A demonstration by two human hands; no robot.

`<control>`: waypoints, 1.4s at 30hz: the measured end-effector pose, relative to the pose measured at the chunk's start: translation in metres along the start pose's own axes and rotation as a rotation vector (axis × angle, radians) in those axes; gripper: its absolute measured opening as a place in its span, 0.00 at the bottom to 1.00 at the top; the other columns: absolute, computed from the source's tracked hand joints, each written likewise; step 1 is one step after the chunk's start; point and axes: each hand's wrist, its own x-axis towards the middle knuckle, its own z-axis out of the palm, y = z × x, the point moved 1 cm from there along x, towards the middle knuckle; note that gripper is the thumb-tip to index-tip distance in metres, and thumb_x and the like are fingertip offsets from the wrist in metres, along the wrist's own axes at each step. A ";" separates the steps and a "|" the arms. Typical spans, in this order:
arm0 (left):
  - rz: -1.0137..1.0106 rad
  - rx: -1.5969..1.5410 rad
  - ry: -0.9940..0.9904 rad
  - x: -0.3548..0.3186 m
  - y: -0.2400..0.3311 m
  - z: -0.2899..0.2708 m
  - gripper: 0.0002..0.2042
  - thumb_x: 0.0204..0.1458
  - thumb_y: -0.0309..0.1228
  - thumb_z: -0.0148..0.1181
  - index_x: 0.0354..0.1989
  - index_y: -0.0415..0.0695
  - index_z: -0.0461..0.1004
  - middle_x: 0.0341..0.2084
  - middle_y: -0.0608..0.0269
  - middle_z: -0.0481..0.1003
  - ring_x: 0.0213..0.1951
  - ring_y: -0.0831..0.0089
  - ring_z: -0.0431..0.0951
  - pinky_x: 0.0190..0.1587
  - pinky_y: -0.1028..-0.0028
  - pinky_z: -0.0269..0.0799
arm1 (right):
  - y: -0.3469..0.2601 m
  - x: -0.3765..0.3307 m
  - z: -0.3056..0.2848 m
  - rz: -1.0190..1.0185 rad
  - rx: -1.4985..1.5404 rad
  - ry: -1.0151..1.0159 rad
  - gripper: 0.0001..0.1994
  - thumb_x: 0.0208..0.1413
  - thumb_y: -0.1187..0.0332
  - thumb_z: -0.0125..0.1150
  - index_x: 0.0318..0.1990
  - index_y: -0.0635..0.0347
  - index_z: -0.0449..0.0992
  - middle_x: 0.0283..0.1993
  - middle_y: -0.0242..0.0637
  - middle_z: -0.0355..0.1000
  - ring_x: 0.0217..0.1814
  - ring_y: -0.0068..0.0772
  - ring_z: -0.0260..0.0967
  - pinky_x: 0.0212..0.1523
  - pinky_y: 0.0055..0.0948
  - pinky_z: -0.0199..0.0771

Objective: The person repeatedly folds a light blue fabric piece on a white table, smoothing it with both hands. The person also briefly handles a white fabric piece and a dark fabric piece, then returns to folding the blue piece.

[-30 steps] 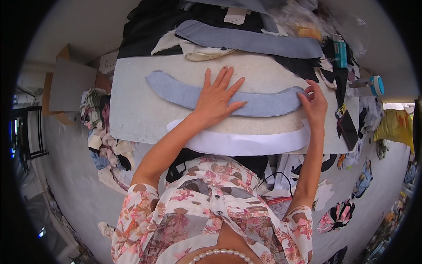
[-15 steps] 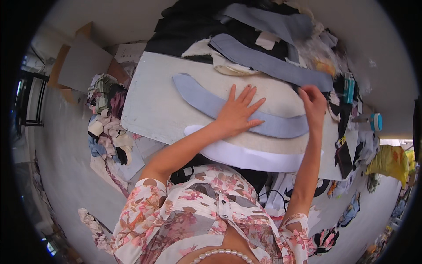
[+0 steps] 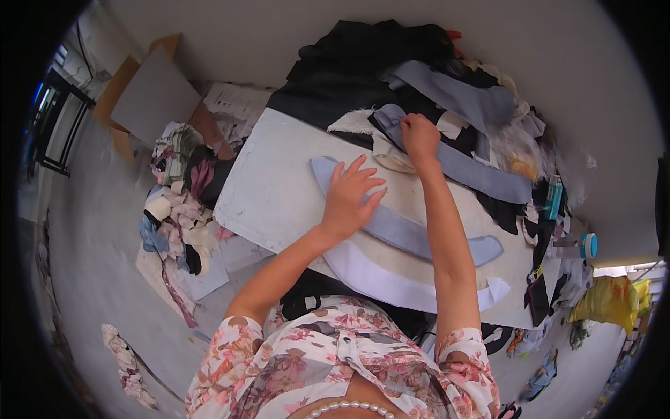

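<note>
My left hand (image 3: 351, 197) lies flat, fingers spread, on a curved blue-grey fabric piece (image 3: 419, 234) that rests on a cream piece (image 3: 377, 260) and a white curved piece (image 3: 391, 285) on the grey work table (image 3: 272, 188). My right hand (image 3: 420, 136) reaches to the far side of the table and is closed on the end of another blue-grey fabric strip (image 3: 474, 171) in the pile there.
A heap of black fabric (image 3: 363, 66) and mixed scraps covers the table's far end. A teal tool (image 3: 553, 197) and a tape roll (image 3: 587, 246) lie at the right. Fabric scraps (image 3: 178, 202) and cardboard (image 3: 150, 94) lie on the floor at left.
My right hand has left the end of the curved blue-grey piece and reached across to the strip in the far pile. My left hand stays pressed on the curved piece. The view has swung.
</note>
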 end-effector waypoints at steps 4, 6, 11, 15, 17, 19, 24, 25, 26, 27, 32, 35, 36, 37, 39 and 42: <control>-0.169 -0.243 0.106 0.018 -0.007 0.004 0.09 0.52 0.33 0.64 0.40 0.46 0.80 0.46 0.58 0.77 0.56 0.59 0.72 0.60 0.60 0.62 | 0.008 0.000 -0.013 0.062 0.191 -0.043 0.05 0.49 0.65 0.62 0.31 0.54 0.81 0.34 0.39 0.77 0.36 0.44 0.75 0.36 0.40 0.73; -0.411 -0.509 0.059 0.032 -0.009 0.007 0.11 0.53 0.34 0.64 0.42 0.43 0.78 0.46 0.59 0.78 0.54 0.64 0.74 0.55 0.66 0.66 | 0.007 0.001 -0.025 0.080 0.310 -0.044 0.05 0.49 0.66 0.62 0.32 0.54 0.81 0.34 0.38 0.77 0.35 0.43 0.75 0.35 0.38 0.73; -0.700 -1.018 0.066 0.078 -0.002 0.041 0.18 0.58 0.39 0.60 0.49 0.37 0.73 0.42 0.61 0.77 0.43 0.76 0.76 0.47 0.75 0.71 | -0.006 -0.012 -0.070 -0.085 0.376 0.037 0.06 0.49 0.66 0.63 0.34 0.55 0.80 0.35 0.36 0.76 0.36 0.43 0.74 0.37 0.36 0.73; -0.718 -1.235 0.080 0.107 0.002 0.052 0.18 0.58 0.41 0.59 0.46 0.37 0.73 0.38 0.61 0.77 0.36 0.73 0.78 0.37 0.76 0.75 | -0.018 -0.019 -0.104 -0.328 0.367 0.119 0.12 0.48 0.66 0.62 0.42 0.56 0.79 0.41 0.38 0.74 0.43 0.41 0.73 0.45 0.33 0.73; -0.701 -1.273 0.093 0.115 0.009 0.052 0.15 0.59 0.38 0.58 0.42 0.37 0.74 0.34 0.62 0.78 0.30 0.75 0.77 0.28 0.76 0.77 | -0.010 -0.011 -0.117 -0.242 0.627 0.004 0.17 0.48 0.67 0.59 0.47 0.57 0.77 0.44 0.40 0.74 0.47 0.39 0.72 0.50 0.31 0.71; -0.606 -1.216 0.060 0.120 0.014 0.052 0.13 0.60 0.36 0.57 0.43 0.38 0.75 0.34 0.63 0.78 0.28 0.76 0.78 0.30 0.78 0.77 | 0.010 -0.008 -0.120 -0.065 0.914 -0.243 0.24 0.46 0.65 0.57 0.53 0.61 0.74 0.47 0.42 0.74 0.50 0.36 0.71 0.55 0.30 0.67; -0.557 -1.109 0.105 0.129 0.017 0.046 0.11 0.60 0.33 0.58 0.38 0.36 0.76 0.29 0.63 0.77 0.22 0.77 0.76 0.24 0.78 0.76 | 0.112 -0.038 -0.170 0.092 0.435 -0.515 0.23 0.46 0.63 0.62 0.51 0.64 0.74 0.45 0.38 0.75 0.48 0.30 0.71 0.51 0.28 0.69; -0.533 -1.117 0.112 0.130 0.023 0.046 0.11 0.59 0.33 0.60 0.36 0.35 0.76 0.27 0.63 0.76 0.21 0.78 0.75 0.21 0.79 0.73 | 0.140 -0.052 -0.183 0.123 0.302 -0.473 0.22 0.46 0.63 0.62 0.49 0.65 0.75 0.43 0.38 0.75 0.47 0.31 0.72 0.50 0.28 0.69; -0.512 -1.070 0.115 0.129 0.023 0.041 0.11 0.58 0.33 0.60 0.35 0.34 0.76 0.26 0.63 0.76 0.19 0.78 0.74 0.20 0.78 0.72 | 0.152 -0.062 -0.205 0.158 0.262 -0.457 0.22 0.44 0.61 0.64 0.46 0.64 0.76 0.42 0.44 0.76 0.46 0.38 0.74 0.50 0.33 0.73; -0.495 -1.029 0.116 0.128 0.024 0.038 0.12 0.58 0.33 0.61 0.34 0.33 0.76 0.25 0.63 0.76 0.17 0.78 0.73 0.19 0.78 0.70 | 0.160 -0.073 -0.227 0.205 0.307 -0.403 0.17 0.45 0.65 0.65 0.43 0.63 0.77 0.38 0.39 0.76 0.42 0.32 0.73 0.46 0.29 0.72; -0.480 -1.077 0.049 0.096 0.040 -0.008 0.10 0.53 0.30 0.65 0.34 0.34 0.75 0.24 0.63 0.77 0.23 0.79 0.75 0.16 0.80 0.64 | 0.130 -0.135 -0.297 0.396 0.608 -0.378 0.14 0.46 0.69 0.68 0.40 0.58 0.72 0.33 0.26 0.70 0.34 0.14 0.66 0.36 0.16 0.67; -0.640 -0.947 -0.077 0.051 0.014 -0.037 0.10 0.54 0.29 0.64 0.36 0.35 0.73 0.25 0.59 0.78 0.20 0.77 0.76 0.15 0.80 0.63 | 0.082 -0.176 -0.301 0.502 0.637 -0.576 0.17 0.40 0.68 0.73 0.38 0.57 0.72 0.30 0.21 0.68 0.31 0.12 0.63 0.34 0.14 0.61; -0.684 -0.886 -0.119 0.035 0.003 -0.043 0.09 0.54 0.29 0.63 0.36 0.36 0.73 0.24 0.59 0.78 0.20 0.77 0.76 0.15 0.81 0.63 | 0.071 -0.191 -0.288 0.555 0.739 -0.568 0.16 0.40 0.71 0.72 0.38 0.58 0.72 0.27 0.21 0.67 0.31 0.12 0.63 0.35 0.13 0.61; -0.728 -0.850 -0.124 0.019 -0.006 -0.048 0.09 0.55 0.30 0.63 0.36 0.36 0.73 0.24 0.59 0.78 0.19 0.77 0.76 0.15 0.81 0.62 | 0.065 -0.200 -0.276 0.533 0.715 -0.627 0.16 0.41 0.74 0.71 0.38 0.59 0.72 0.27 0.21 0.68 0.31 0.12 0.63 0.36 0.13 0.61; -0.809 -0.777 -0.129 -0.007 -0.025 -0.056 0.09 0.55 0.30 0.62 0.37 0.36 0.74 0.22 0.60 0.78 0.17 0.78 0.76 0.14 0.82 0.60 | 0.049 -0.208 -0.255 0.570 0.795 -0.681 0.16 0.42 0.77 0.70 0.39 0.61 0.71 0.29 0.24 0.71 0.32 0.12 0.65 0.35 0.14 0.64; -0.830 -0.708 -0.074 -0.018 -0.038 -0.061 0.11 0.56 0.33 0.63 0.38 0.36 0.74 0.20 0.63 0.77 0.17 0.81 0.76 0.13 0.84 0.60 | 0.041 -0.210 -0.227 0.598 0.861 -0.708 0.15 0.43 0.79 0.69 0.39 0.62 0.70 0.29 0.25 0.72 0.32 0.12 0.66 0.34 0.15 0.66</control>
